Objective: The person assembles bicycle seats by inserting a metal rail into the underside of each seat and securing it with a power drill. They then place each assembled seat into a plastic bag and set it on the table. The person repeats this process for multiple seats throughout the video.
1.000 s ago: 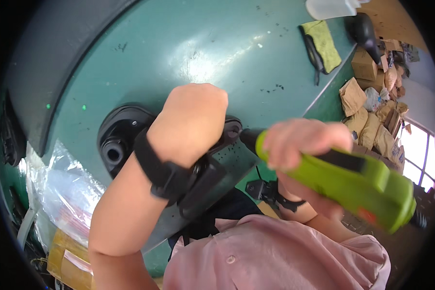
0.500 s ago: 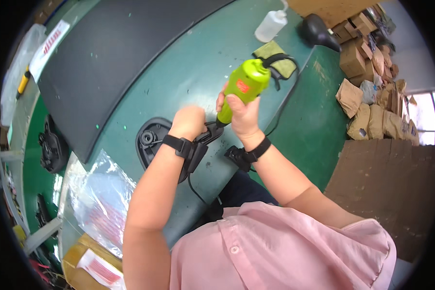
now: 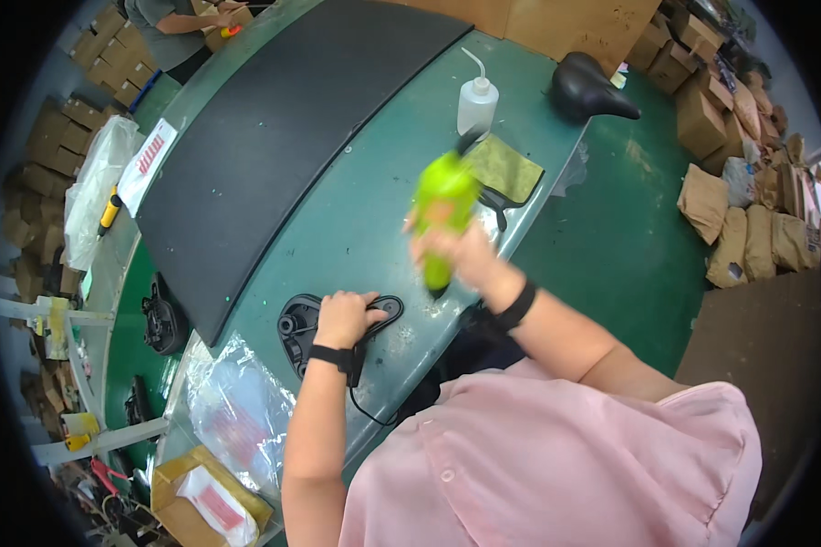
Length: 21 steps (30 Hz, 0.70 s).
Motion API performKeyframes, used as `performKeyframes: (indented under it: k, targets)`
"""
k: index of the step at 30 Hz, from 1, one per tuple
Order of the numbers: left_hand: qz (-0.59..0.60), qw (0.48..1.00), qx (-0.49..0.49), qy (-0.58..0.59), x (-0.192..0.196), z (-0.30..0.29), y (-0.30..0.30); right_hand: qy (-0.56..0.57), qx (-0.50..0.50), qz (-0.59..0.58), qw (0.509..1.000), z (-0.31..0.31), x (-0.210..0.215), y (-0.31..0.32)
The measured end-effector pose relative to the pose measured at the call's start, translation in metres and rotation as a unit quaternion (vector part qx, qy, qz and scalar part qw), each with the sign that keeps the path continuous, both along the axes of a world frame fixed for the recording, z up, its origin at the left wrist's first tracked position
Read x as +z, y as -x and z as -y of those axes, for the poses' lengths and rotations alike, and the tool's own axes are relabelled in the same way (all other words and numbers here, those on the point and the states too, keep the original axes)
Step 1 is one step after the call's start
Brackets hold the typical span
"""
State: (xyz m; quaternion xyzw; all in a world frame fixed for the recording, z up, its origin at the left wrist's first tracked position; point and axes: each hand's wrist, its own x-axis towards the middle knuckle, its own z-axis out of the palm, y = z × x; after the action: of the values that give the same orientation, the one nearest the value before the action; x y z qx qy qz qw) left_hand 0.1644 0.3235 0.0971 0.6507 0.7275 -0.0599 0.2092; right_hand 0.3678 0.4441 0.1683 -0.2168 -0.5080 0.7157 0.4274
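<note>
An upturned black bicycle saddle [image 3: 299, 330] lies on the green bench with its moulded underside showing. My left hand [image 3: 345, 319] is closed over its middle, the thumb reaching toward the narrow nose. A bright green electric screwdriver [image 3: 447, 190], smeared by motion, is gripped in my right hand [image 3: 456, 251] to the right of the saddle. Its dark tip points down and stands apart from the saddle. Behind my right hand a yellow-green cloth [image 3: 504, 169] lies near the bench edge.
A long black mat [image 3: 283, 137] covers the bench's far left part. A squeeze bottle [image 3: 477, 108] and another black saddle [image 3: 588, 88] stand at the back. Plastic bags [image 3: 242, 410] and an open carton [image 3: 184, 500] lie at the left. A co-worker [image 3: 178, 32] is far left.
My right hand has lifted the screwdriver's tip off the saddle and swung it right. My left hand stays on the saddle. The view has shifted, showing the co-worker.
</note>
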Motion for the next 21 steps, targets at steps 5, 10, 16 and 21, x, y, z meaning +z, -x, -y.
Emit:
performKeyframes:
  k: [5,10,16,21]
  targets:
    - [-0.114,0.992,-0.006,-0.047,0.003,0.017,-0.049,0.118,-0.192,0.13,0.966,-0.138,-0.04,-0.114]
    - [-0.063,0.989,0.024,-0.134,0.015,0.018,-0.048,0.145,-0.161,0.319,0.923,-0.253,-0.101,-0.169]
    - [0.132,0.949,0.141,-0.249,0.111,0.037,-0.058,0.046,-0.157,0.351,0.922,-0.351,-0.159,-0.147]
    - [0.183,0.919,0.226,-0.267,0.134,0.056,-0.086,-0.059,-0.12,0.52,0.844,-0.364,-0.195,-0.133]
